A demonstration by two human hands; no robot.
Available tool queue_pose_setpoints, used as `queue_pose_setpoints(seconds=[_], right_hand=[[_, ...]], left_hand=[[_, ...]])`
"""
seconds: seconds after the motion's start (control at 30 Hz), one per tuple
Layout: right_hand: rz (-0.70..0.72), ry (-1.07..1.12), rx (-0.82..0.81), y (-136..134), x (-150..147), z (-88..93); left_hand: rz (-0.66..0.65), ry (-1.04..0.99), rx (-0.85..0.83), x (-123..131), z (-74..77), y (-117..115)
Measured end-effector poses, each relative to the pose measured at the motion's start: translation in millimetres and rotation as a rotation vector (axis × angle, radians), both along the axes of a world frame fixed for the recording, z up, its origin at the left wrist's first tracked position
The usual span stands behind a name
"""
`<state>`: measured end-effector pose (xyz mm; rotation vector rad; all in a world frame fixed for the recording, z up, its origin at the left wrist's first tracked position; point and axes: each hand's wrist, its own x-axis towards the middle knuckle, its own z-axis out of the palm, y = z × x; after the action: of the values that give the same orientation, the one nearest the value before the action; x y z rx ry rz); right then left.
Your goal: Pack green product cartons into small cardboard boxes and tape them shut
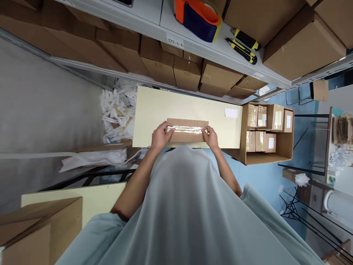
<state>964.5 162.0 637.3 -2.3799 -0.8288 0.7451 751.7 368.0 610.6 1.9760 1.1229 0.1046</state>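
Observation:
A flat brown cardboard box [187, 137] lies on the pale yellow tabletop [154, 105] right in front of my body. Along its length runs a shiny strip of clear packing tape [189, 129]. My left hand [161, 136] is closed at the box's left end, thumb on the tape and fingers around the edge. At the opposite end, my right hand [211, 137] grips in the same way, thumb and fingertips on the end of the tape. Whether the fingers pinch only the tape or the cardboard too is hard to see.
A white label [231, 113] lies on the tabletop at right. Beside it, an open carton [284, 159] holds several small taped boxes. The shelf above carries a tape dispenser [200, 22], utility knives [242, 51] and cartons. White scraps [118, 110] are heaped at left.

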Motion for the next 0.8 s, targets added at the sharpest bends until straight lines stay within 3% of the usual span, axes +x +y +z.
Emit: queue_pose_setpoints(seconds=[0.1,0.33,0.47,0.63,0.8], right_hand=[[-0.047,0.043,-0.061,7.8,7.5,-0.5],[-0.121,-0.026,-0.102,32.7,29.9,13.6],[-0.128,-0.089,-0.158,36.2,38.5,19.7],[-0.067,-0.11,-0.244,39.0,47.5,18.5],[-0.007,-0.187,-0.348,44.5,41.3,18.8]], left_hand=[[0.025,0.046,-0.071,10.4,-1.5,11.0],[0.037,0.089,-0.07,40.5,10.0,35.9],[0.04,0.083,-0.072,57.2,10.9,34.7],[-0.053,0.21,-0.04,77.9,12.8,26.5],[-0.099,0.253,0.01,80.2,17.9,24.1]])
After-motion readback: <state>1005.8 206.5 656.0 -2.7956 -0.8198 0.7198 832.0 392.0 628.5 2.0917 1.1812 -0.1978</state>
